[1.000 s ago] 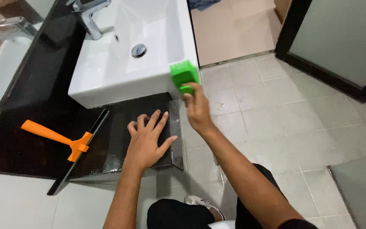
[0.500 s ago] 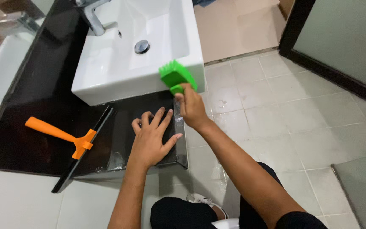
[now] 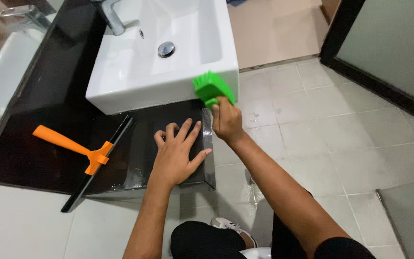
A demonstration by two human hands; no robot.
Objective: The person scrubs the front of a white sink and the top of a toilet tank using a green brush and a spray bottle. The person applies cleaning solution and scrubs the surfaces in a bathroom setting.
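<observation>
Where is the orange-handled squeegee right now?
In the head view, the orange-handled squeegee lies on the black countertop, left of the person's flat left hand and in front of the white sink.

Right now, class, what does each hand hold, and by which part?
The right hand grips a green scrub brush by its handle end. The left hand holds nothing; it lies flat on the black countertop.
</observation>
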